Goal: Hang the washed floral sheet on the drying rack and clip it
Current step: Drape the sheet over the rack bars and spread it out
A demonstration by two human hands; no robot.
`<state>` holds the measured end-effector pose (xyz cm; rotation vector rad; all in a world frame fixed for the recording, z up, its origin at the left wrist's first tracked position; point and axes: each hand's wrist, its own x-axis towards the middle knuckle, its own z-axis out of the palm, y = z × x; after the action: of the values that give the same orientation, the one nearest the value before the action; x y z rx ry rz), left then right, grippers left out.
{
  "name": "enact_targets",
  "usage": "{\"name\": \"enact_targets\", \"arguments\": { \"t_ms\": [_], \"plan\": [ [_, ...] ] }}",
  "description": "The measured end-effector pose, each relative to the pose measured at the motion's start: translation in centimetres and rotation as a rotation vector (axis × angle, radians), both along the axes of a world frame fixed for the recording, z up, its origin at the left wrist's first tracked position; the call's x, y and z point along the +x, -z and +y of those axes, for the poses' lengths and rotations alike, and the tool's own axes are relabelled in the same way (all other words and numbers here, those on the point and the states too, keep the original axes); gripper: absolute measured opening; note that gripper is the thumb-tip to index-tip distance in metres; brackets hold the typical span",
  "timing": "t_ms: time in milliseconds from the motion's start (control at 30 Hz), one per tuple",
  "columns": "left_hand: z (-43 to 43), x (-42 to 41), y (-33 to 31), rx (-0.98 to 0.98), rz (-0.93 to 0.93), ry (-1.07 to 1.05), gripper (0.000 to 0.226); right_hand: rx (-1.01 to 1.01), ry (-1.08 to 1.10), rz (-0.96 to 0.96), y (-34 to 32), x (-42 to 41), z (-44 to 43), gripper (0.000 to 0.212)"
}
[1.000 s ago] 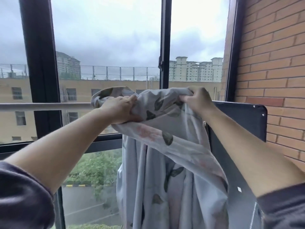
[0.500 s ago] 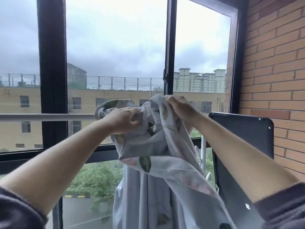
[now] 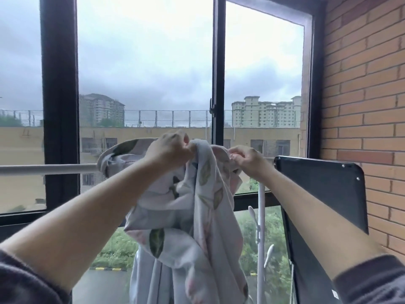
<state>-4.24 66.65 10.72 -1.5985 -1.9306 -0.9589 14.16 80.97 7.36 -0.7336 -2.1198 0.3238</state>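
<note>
Floral sheet sits bunched over the right end of the drying rack's horizontal rail. Most of it hangs below in a narrow, folded column beside the rack's white upright. Rail to the left is bare.

Both hands work at rail height on the top of the bundle. Probable reason: find an edge there, so the cloth can be drawn out along the rail rather than dry in a wad.

Left hand: fingers curled tight, gripping a gathered fold at the crest. Right hand: close beside it, fingertips pinching a smaller fold or hem; which, cannot tell.

No clip seen in either hand. Judged stage: draped, not spread, not clipped.
</note>
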Motion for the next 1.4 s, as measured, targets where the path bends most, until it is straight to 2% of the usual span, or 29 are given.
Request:
{"name": "enact_targets", "arguments": {
  "t_ms": [133, 200, 267, 333, 400, 500, 600, 700, 867, 967, 1100, 1200, 1267, 1333, 1400],
  "plan": [
    [2.8, 4.3, -2.1, -0.155, 0.001, -0.05, 0.061, 0.037, -0.09, -0.113, 0.1, 0.5, 2.6, 0.019],
    [4.3, 5.9, -3.0, -0.326, 0.054, -0.199, 0.059, 0.022, -0.185, -0.153, 0.1, 0.7, 4.0, 0.018],
    [5.6, 6.9, -3.0, -0.416, 0.128, -0.339, 0.05, 0.03, -0.232, -0.166, 0.4, 0.8, 5.3, 0.018],
    [6.3, 7.3, -2.4, -0.359, 0.202, -0.414, 0.028, 0.086, -0.227, -0.142, 1.1, 0.8, 6.5, 0.026],
    [6.0, 6.2, -1.7, -0.214, 0.213, -0.41, 0.009, 0.152, -0.209, -0.101, 2.0, 0.7, 7.3, 0.039],
    [4.5, 2.9, -1.1, -0.007, 0.032, -0.324, 0.02, 0.277, -0.141, -0.036, 3.0, 0.3, 7.6, 0.055],
    [2.7, 0.4, -1.2, 0.157, -0.225, -0.321, 0.029, 0.389, -0.127, 0.007, 3.2, -0.6, 6.9, 0.047],
    [1.2, -1.0, -1.4, 0.241, -0.316, -0.387, 0.032, 0.431, -0.112, 0.011, 3.4, -0.9, 7.0, 0.046],
    [-2.0, -4.7, -0.1, 0.218, -0.349, -0.409, 0.028, 0.451, -0.081, 0.036, 3.6, 0.0, 8.3, 0.048],
    [-3.0, -5.2, 1.2, 0.144, -0.225, -0.341, 0.026, 0.458, -0.055, 0.023, 3.7, -0.2, 8.3, 0.047],
    [-3.1, -4.2, 2.4, 0.068, -0.05, -0.421, 0.026, 0.477, -0.016, 0.053, 3.9, -0.3, 8.1, 0.047],
    [-2.6, -2.5, 2.8, -0.003, 0.019, -0.62, 0.042, 0.523, -0.018, 0.079, 4.2, -0.7, 7.6, 0.037],
    [-1.9, -1.0, 3.0, -0.143, 0.063, -0.747, 0.07, 0.579, -0.022, 0.034, 4.3, -0.9, 7.0, 0.036],
    [-1.1, 0.1, 3.4, -0.243, 0.068, -0.763, 0.1, 0.621, -0.024, -0.047, 4.1, -1.3, 6.1, 0.046],
    [-0.5, 0.5, 3.8, -0.267, 0.061, -0.761, 0.101, 0.681, -0.043, -0.071, 3.5, -2.6, 4.7, 0.052]
  ]
}}
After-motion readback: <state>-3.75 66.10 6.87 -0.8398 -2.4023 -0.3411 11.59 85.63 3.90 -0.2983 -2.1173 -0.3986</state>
